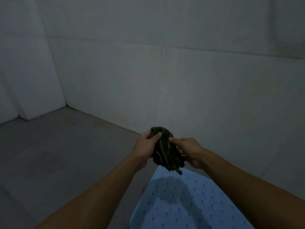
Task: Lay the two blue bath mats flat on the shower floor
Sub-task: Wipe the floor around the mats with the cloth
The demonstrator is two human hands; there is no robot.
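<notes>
The scene is dimly lit, washed in a grey-blue cast. Brightest patches are seen on the left wall (33,80). A soft rounded shadow is thrown across the blue mat (181,204). Fine detail is smeared by noise, and straight lines are bowed near the edges.

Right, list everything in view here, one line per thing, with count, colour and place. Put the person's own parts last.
blue bath mat: one in view, light blue with dark dots, flat on the floor at lower centre-right
dark cloth: one, dark green with pale stripes, bunched, held above the mat's far edge
floor: one, grey, left and centre
walls: two meeting at a corner, whitish tiles, behind and left
left hand: one, closed grip on the cloth's left side
right hand: one, pinching the cloth's right side
</notes>
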